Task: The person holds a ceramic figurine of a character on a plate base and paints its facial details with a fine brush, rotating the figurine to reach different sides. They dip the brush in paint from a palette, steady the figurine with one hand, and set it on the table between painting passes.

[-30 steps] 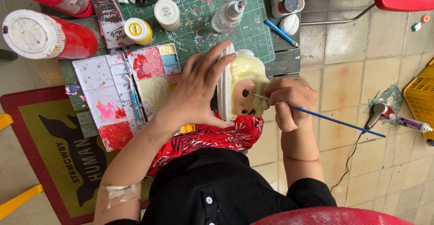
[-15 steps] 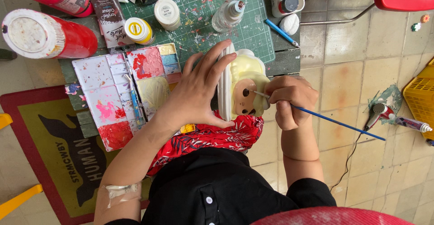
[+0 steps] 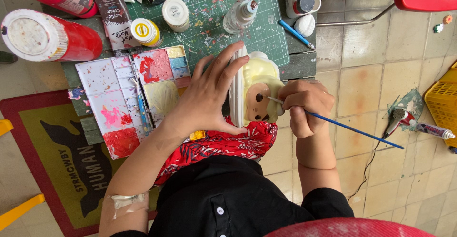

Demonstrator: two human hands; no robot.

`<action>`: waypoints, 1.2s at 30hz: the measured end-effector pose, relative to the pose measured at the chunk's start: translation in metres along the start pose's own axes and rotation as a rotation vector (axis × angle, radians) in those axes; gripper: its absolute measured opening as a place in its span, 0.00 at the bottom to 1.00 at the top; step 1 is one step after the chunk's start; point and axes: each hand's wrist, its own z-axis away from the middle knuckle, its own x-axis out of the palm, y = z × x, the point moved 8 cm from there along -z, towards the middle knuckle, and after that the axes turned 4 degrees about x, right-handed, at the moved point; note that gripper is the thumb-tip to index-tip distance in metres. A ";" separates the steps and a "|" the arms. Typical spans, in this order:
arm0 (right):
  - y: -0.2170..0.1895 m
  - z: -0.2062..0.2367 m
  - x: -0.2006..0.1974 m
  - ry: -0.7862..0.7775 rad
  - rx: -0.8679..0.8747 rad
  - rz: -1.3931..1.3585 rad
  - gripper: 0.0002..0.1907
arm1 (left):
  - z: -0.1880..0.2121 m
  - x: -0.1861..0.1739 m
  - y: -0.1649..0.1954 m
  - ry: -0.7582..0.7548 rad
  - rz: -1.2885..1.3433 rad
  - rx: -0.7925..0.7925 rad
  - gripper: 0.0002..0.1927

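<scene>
The right hand (image 3: pixel 304 106) is closed narrowly around a thin blue paintbrush (image 3: pixel 352 130), whose tip rests on the brown face of a pale yellow ceramic figurine (image 3: pixel 259 92); the handle slants away to the right over the tiled floor (image 3: pixel 362 84). The left hand (image 3: pixel 209 96) is spread wide, fingers splayed along the figurine's white ribbed left side, steadying it. The figurine sits between the two hands, over a red patterned cloth (image 3: pixel 223 144) on the person's lap, at the near edge of a green cutting mat (image 3: pixel 214 8).

Just left of the left hand lies a white paint palette (image 3: pixel 128 99) with red, pink, blue and cream patches. Farther off on the mat stand a yellow-capped jar (image 3: pixel 145 31), a white-capped jar (image 3: pixel 175 13) and a small clear bottle (image 3: pixel 240 15). A large red container (image 3: pixel 50 36) lies at the far left. On the floor to the right are a paint tube (image 3: pixel 431 130) and a yellow crate (image 3: pixel 442 103).
</scene>
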 end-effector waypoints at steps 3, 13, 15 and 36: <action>0.000 0.001 0.000 -0.003 0.004 -0.006 0.09 | 0.000 0.000 0.000 0.002 0.000 0.004 0.74; 0.005 0.006 -0.006 0.104 0.043 -0.119 0.15 | 0.001 0.000 0.001 0.008 -0.003 0.010 0.74; 0.004 0.003 -0.004 0.063 0.027 -0.119 0.16 | 0.000 0.001 0.001 0.007 -0.006 0.010 0.74; 0.003 -0.004 0.001 -0.061 0.069 -0.117 0.15 | -0.001 0.000 0.001 0.005 -0.003 0.008 0.73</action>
